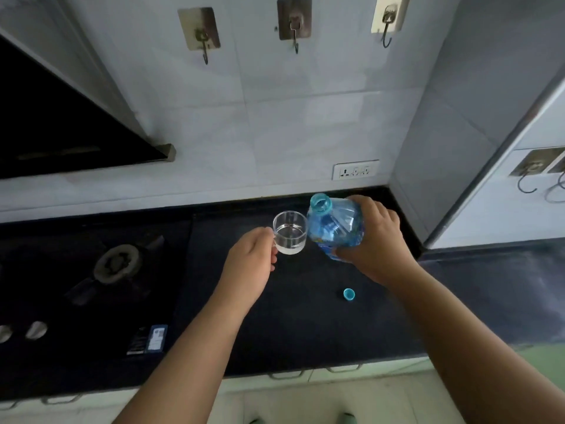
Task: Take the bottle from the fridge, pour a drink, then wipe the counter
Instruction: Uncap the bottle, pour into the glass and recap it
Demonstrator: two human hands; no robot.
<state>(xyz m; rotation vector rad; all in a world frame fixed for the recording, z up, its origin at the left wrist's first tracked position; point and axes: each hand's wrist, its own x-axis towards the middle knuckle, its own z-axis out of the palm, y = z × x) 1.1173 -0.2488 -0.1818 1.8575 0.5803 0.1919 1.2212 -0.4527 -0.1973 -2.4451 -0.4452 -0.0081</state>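
Observation:
A blue plastic bottle with its cap off is in my right hand, held above the dark counter with its open mouth pointing up and away. Just left of it a clear glass cup holds some water. My left hand grips the cup at its left side, where the handle is hidden by my fingers. The bottle's blue cap lies loose on the counter below my right wrist.
A black gas hob with a burner and knobs fills the counter's left. A range hood hangs above it. The tiled wall carries hooks and a socket. A white wall corner stands at the right.

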